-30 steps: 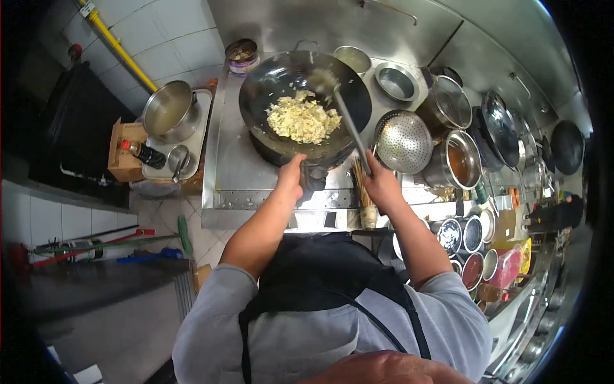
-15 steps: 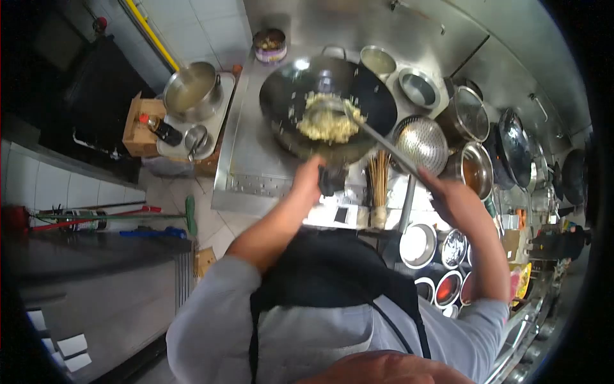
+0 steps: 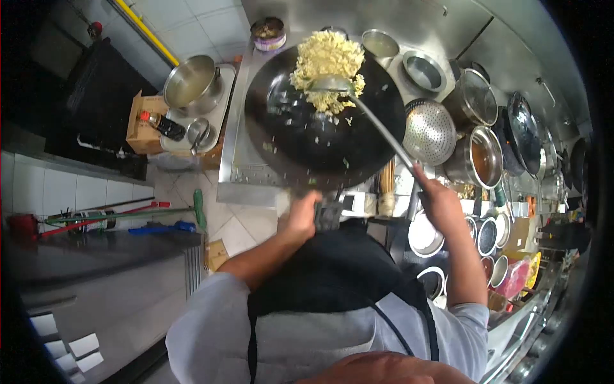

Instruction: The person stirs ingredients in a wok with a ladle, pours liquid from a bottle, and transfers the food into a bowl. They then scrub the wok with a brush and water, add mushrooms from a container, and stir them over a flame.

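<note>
My left hand is closed around the handle of a large black wok, at the wok's near side, with a dark cloth-like piece at the grip. A mass of pale yellow food in small grains, which looks like fried rice, is at the wok's far edge, partly in the air. My right hand grips the long shaft of a metal ladle. Its bowl is at the near side of the rice. Loose bits are scattered across the wok's dark surface.
Right of the wok are a perforated strainer, a pot of brown liquid and several seasoning bowls. A bamboo brush stands near the wok. To the left are a steel pot and a dark bottle. An open can stands behind.
The wok has come nearer to my body with my left hand. The rice has gone from the wok's middle up to its far edge. The ladle has shifted slightly away from me.
</note>
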Motion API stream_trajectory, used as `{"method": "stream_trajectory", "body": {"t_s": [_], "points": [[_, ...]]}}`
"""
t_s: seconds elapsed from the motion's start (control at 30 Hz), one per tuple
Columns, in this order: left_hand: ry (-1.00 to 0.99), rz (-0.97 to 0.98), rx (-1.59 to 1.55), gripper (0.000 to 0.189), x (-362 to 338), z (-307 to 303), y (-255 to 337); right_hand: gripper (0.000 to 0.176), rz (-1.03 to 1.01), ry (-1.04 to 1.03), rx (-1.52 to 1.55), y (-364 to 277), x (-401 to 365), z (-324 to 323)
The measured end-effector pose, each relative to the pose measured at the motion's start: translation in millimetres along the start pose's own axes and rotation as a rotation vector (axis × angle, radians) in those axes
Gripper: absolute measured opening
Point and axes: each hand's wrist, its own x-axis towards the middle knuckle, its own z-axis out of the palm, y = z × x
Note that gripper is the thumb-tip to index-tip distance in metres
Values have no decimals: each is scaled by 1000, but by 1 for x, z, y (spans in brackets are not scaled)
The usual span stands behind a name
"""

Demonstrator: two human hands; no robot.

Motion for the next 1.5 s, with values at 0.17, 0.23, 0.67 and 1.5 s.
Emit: {"method": "stream_trajectory", "body": {"t_s": [0.17,0.23,0.67,1.5], "points": [[16,-25,41,21,7,60,55,71,91,-254,65,-24,-30,-98],[6,-39,-14,16,-3,51,44,69,120,-297,28,-34,-40,-100],[-74,-52,54,22,24,21,44,65,440,-101,1048,-42,14,-1],[-125,-283,25,43,96,52,77,54,362,-244,809,-22,153,6]]}}
